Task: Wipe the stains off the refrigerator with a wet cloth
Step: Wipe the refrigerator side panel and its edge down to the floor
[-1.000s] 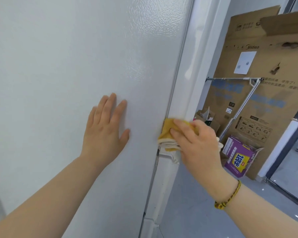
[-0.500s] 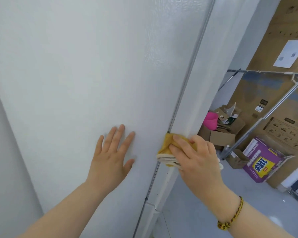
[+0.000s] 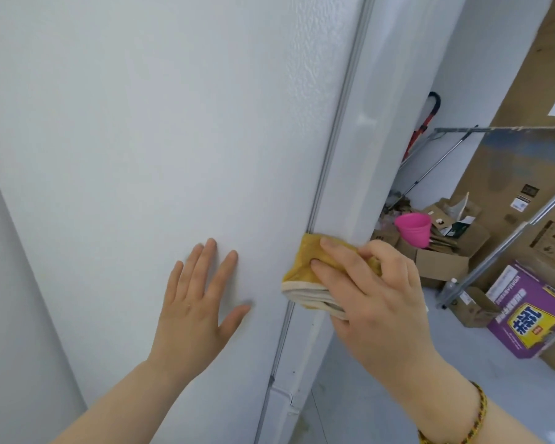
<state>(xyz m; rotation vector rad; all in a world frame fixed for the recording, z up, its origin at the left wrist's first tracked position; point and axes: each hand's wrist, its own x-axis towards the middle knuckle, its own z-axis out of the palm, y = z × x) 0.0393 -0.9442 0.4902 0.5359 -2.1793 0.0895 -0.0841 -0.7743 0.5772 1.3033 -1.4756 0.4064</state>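
- Head view: right hand (image 3: 375, 302) grips folded cloth (image 3: 305, 267) against fridge (image 3: 173, 123) door edge; left hand (image 3: 196, 302) flat, fingers spread, on the side.
- Cloth looks soft, limp, light; best held bunched as a pad.

Refrigerator side (image 3: 173, 139): we see a white panel with a fine pebbled grain and a soft sheen.
Door edge (image 3: 375, 139): it looks smoother and glossier to us, white, with a bright highlight on it.
Cloth (image 3: 305, 261): soft fabric, matt yellow on the face, with off-white layers showing at the folded edge.
Bracelet (image 3: 474, 421): we make out braided cord, yellow and dark strands, matt.
Cardboard boxes (image 3: 442, 264): plain brown cardboard, matt and slightly rough.
Purple box (image 3: 526, 318): printed cardboard with a slight gloss.
Pink cup (image 3: 412, 229): smooth, and it looks like plastic to us.
Rack poles (image 3: 507, 245): bare silvery metal, shiny.
Floor (image 3: 382, 395): smooth pale grey, glossy, and we see faint reflections in it.
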